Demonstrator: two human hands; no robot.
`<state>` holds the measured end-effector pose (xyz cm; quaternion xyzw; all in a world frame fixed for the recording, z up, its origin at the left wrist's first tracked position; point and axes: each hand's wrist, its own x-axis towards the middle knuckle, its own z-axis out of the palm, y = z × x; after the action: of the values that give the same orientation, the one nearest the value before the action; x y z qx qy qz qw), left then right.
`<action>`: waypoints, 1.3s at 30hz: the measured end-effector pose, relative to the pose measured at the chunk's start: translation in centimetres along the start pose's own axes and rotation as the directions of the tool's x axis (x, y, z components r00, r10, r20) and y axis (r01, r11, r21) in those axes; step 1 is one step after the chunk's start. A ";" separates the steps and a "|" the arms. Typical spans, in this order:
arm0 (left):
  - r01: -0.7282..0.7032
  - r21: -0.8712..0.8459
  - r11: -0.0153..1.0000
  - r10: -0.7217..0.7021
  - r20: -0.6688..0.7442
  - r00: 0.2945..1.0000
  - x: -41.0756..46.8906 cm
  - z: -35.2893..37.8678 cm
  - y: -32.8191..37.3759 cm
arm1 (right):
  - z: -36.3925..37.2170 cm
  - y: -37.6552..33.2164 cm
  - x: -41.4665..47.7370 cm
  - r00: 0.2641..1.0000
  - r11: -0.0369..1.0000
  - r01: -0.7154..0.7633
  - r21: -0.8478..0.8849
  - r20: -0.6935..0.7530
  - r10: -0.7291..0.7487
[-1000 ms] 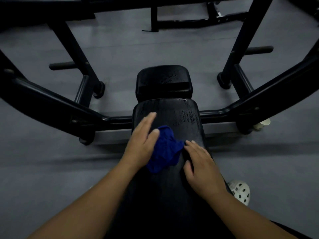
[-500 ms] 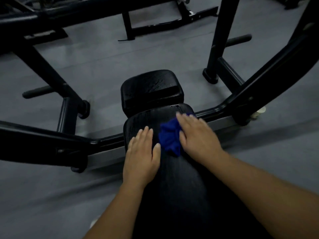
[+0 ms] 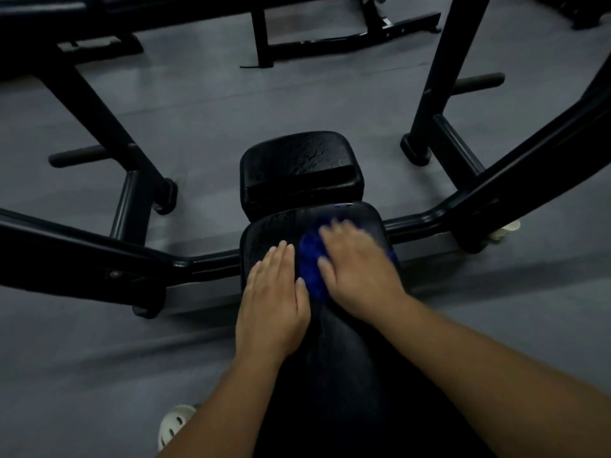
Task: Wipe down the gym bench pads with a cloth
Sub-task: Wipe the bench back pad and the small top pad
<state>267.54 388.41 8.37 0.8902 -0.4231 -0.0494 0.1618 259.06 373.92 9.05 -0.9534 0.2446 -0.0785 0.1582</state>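
While the left hand (image 3: pixel 274 299) is resting palm-down on the long bench pad (image 3: pixel 334 365), its fingers (image 3: pixel 281 259) lying straight and close together and gripping nothing, the right hand (image 3: pixel 357 276) is pressing a blue cloth (image 3: pixel 310 269) against the same pad close to the bench's far end. The right hand is looking blurred, yet its fingers (image 3: pixel 334 229) are showing as stretched out flat over the cloth rather than curled round it, so they are pushing on it and not pinching it. The cloth is lying bunched between the two hands, mostly under the right palm, with its left part peeking out just beside the left thumb; a sliver of blue is also showing past the right hand near the bench's right edge. Whether the thumb is touching the cloth I cannot tell. Just beyond the far end, a smaller black pad (image 3: pixel 297 170) is sitting, its surface looking crackled and glistening. A black steel frame (image 3: pixel 86 249) is running out from both sides of the bench, and its uprights are rising from the grey floor (image 3: pixel 231 110). A white perforated shoe (image 3: pixel 175 421) is showing on the floor by the bench's left edge, near the left forearm, and a small pale object (image 3: pixel 506 228), too dim to identify, is sitting by the frame on the right.
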 end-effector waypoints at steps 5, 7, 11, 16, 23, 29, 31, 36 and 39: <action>-0.003 -0.027 1.000 0.003 -0.017 1.000 0.0 0.0 -0.1 | -1.8 3.1 -1.7 0.998 0.998 0.053 0.044 0.029 -0.054; -0.008 -0.032 0.999 0.007 -0.028 1.000 0.2 0.3 -0.3 | -1.1 1.4 -0.6 0.997 0.995 -0.077 0.056 -0.005 0.077; 0.001 -0.111 0.994 0.003 0.038 0.999 0.1 -0.9 -0.4 | -1.1 -2.2 -3.2 0.987 0.992 0.009 0.122 0.158 -0.028; -0.004 -0.205 0.979 0.010 0.026 1.000 -2.4 -3.4 1.6 | -5.0 -3.2 -3.9 0.958 0.889 -0.224 0.399 0.259 0.125; -0.125 -0.026 0.992 0.128 0.144 0.981 -5.6 -2.4 5.4 | -6.7 -3.1 -8.2 0.984 0.968 -0.170 0.184 0.094 0.154; -0.219 0.079 0.973 0.194 0.241 0.951 -0.1 -1.6 4.3 | -4.5 0.8 -3.3 0.997 0.999 0.049 -0.001 0.059 -0.049; -0.249 0.079 0.965 0.221 0.256 0.941 1.0 -2.1 3.0 | -4.2 1.3 -1.3 0.987 0.989 0.142 -0.042 0.084 -0.138; -0.165 0.097 0.982 0.128 0.313 0.941 0.5 -3.7 1.1 | -4.9 1.0 -1.8 0.979 0.985 0.150 -0.080 0.149 -0.137; -0.090 0.110 0.990 0.041 0.385 0.922 -0.9 -5.2 1.4 | -6.8 -0.7 -3.8 0.977 0.989 0.127 -0.070 0.181 -0.112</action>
<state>267.15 389.59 13.69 0.8571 -0.4783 -0.1898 0.0217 254.53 374.59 15.36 -0.9752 0.1747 0.0071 0.1355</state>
